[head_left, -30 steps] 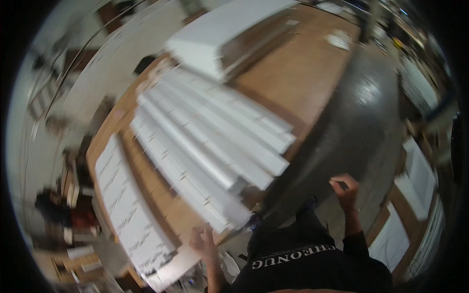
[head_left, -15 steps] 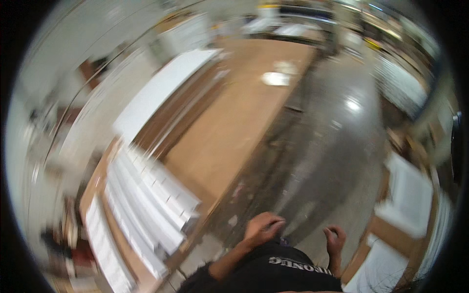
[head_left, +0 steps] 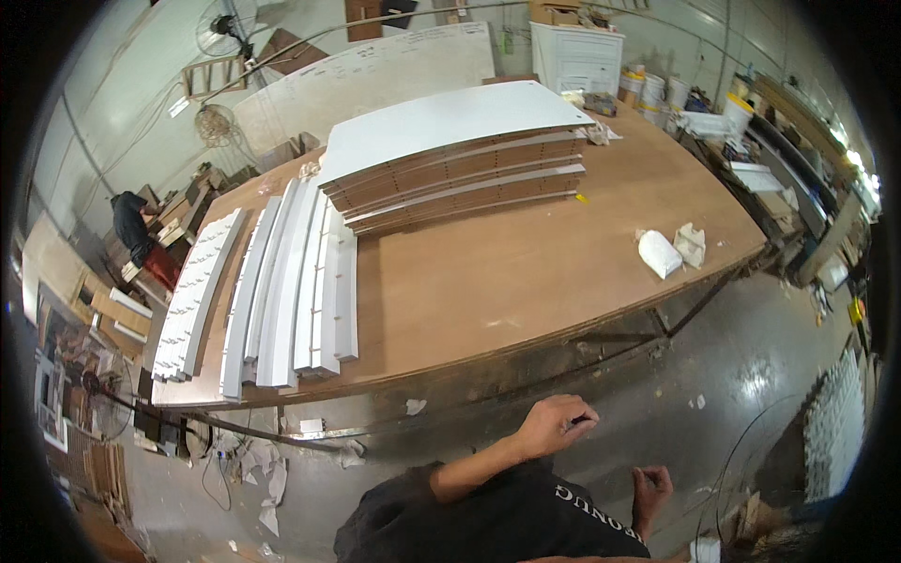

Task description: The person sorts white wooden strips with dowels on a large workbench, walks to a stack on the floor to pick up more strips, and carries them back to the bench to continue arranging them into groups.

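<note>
My left hand (head_left: 558,425) hangs in front of my body, over the floor and short of the table's near edge. Its fingers are loosely curled in, and nothing shows in them. Lower and to the right is my right hand (head_left: 652,490), fingers also curled, with no object visible in it. Both are apart from the large brown table (head_left: 450,300). On its left half lie long white strips (head_left: 282,281) side by side, and a white piece with rows of small pegs (head_left: 197,296). Behind them a stack of white-topped brown panels (head_left: 450,131) rests on the table.
A white bag (head_left: 659,254) and a crumpled pale wad (head_left: 690,244) lie near the table's right end. Buckets (head_left: 652,89) and a white cabinet (head_left: 577,61) stand beyond. Another person (head_left: 136,230) works at far left. A cable (head_left: 727,469) and white stacked pieces (head_left: 835,427) are at right.
My view has swung to the left, so the table now lies across in front of me and the strips sit farther off. Both hands stay low and curled.
</note>
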`<state>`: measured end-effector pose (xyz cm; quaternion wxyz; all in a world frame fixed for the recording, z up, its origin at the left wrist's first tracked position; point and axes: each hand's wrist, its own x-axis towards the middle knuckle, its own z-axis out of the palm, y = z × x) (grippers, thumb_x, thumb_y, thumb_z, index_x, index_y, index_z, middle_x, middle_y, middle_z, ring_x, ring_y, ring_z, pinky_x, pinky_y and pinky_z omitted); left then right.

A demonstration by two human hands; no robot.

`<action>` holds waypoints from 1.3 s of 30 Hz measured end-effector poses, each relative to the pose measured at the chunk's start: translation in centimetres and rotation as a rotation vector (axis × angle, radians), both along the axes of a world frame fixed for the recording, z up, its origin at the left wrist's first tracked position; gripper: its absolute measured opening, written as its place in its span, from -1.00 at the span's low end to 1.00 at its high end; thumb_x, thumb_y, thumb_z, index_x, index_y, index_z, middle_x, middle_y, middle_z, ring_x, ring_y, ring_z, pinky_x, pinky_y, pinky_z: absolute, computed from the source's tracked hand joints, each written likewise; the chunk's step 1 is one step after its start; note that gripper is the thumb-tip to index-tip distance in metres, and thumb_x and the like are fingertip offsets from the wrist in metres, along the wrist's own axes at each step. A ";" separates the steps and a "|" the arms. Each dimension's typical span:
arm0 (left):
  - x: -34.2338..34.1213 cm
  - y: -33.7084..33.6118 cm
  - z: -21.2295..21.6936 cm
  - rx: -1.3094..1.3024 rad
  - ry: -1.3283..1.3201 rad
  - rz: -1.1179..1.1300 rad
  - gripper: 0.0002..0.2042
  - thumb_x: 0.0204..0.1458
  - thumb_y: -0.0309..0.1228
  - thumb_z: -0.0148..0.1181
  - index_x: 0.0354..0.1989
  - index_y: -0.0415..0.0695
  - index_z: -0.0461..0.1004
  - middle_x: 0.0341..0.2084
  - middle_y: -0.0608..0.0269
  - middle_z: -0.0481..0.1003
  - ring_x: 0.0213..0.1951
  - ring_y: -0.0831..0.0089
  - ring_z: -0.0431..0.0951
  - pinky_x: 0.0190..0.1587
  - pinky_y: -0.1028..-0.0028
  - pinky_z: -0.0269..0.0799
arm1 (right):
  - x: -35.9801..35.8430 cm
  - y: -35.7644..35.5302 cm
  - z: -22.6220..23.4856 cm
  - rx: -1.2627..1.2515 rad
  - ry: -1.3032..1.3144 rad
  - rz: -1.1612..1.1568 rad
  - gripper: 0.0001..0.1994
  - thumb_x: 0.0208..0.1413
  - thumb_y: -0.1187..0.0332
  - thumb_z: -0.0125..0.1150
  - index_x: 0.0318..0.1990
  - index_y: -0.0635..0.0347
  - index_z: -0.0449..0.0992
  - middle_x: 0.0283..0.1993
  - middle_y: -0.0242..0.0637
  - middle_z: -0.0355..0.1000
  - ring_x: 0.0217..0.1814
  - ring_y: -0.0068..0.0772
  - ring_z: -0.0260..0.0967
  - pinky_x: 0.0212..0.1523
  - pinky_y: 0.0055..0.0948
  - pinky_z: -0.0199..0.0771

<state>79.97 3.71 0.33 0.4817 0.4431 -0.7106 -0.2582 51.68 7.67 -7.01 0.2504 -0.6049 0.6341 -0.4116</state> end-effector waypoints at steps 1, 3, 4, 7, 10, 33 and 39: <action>-0.8 -0.3 -0.1 0.013 -0.028 0.018 -0.91 -0.09 -0.48 0.25 -0.39 -0.16 0.51 -0.49 0.17 0.49 -0.41 0.18 0.49 -0.35 0.34 0.40 | -1.4 -0.9 -0.5 0.007 -0.020 -0.009 -0.85 -0.10 0.47 0.31 -0.52 0.29 0.42 -0.54 -0.29 0.34 -0.45 -0.42 0.29 -0.33 -0.43 0.30; -2.1 -0.9 -0.2 0.049 -0.059 0.060 -0.91 -0.10 -0.47 0.27 -0.41 -0.15 0.51 -0.50 0.18 0.49 -0.41 0.19 0.49 -0.35 0.33 0.40 | -4.0 -2.8 -1.4 0.010 -0.078 0.005 -0.82 -0.06 0.45 0.29 -0.52 0.27 0.39 -0.55 -0.33 0.30 -0.46 -0.47 0.23 -0.34 -0.46 0.28; -2.6 -0.8 -0.2 0.078 -0.066 0.081 -0.90 -0.11 -0.46 0.28 -0.41 -0.15 0.51 -0.50 0.18 0.48 -0.41 0.19 0.49 -0.35 0.33 0.40 | -4.7 -3.5 -2.0 0.011 -0.121 0.024 -0.81 -0.04 0.43 0.28 -0.52 0.26 0.36 -0.56 -0.36 0.27 -0.46 -0.50 0.20 -0.34 -0.47 0.26; -4.8 -0.4 -0.4 0.118 -0.066 0.155 -0.89 -0.11 -0.43 0.28 -0.43 -0.14 0.50 -0.50 0.19 0.48 -0.40 0.20 0.50 -0.36 0.33 0.40 | -6.7 -5.0 -2.8 0.055 -0.212 0.123 -0.77 0.02 0.39 0.23 -0.52 0.23 0.29 -0.56 -0.41 0.21 -0.46 -0.56 0.12 -0.35 -0.51 0.21; -7.4 0.3 0.1 0.188 -0.097 0.190 -0.88 -0.09 -0.40 0.27 -0.41 -0.14 0.49 -0.49 0.19 0.49 -0.39 0.20 0.50 -0.34 0.32 0.40 | -8.2 -6.2 -2.8 0.066 -0.269 0.251 -0.74 0.03 0.36 0.22 -0.53 0.21 0.25 -0.55 -0.42 0.19 -0.46 -0.58 0.11 -0.35 -0.52 0.20; -10.7 -7.1 -3.1 0.290 -0.112 -0.238 -0.91 -0.05 -0.49 0.21 -0.37 -0.23 0.55 -0.47 0.14 0.55 -0.43 0.38 0.55 -0.32 0.43 0.44 | -7.8 -7.0 5.1 0.098 -0.063 0.331 -0.89 0.03 0.27 0.24 -0.34 0.06 0.54 -0.32 -0.33 0.47 -0.27 -0.28 0.42 -0.27 -0.31 0.40; -24.8 -9.9 -3.9 0.548 -0.282 -1.142 -0.85 0.12 -0.43 0.11 -0.19 -0.21 0.48 -0.32 0.25 0.48 -0.27 0.48 0.40 -0.14 0.46 0.38 | -14.3 5.0 6.2 -0.143 -0.025 -0.418 -0.84 0.10 0.29 0.15 -0.30 0.17 0.54 -0.31 -0.26 0.48 -0.24 -0.28 0.42 -0.21 -0.29 0.39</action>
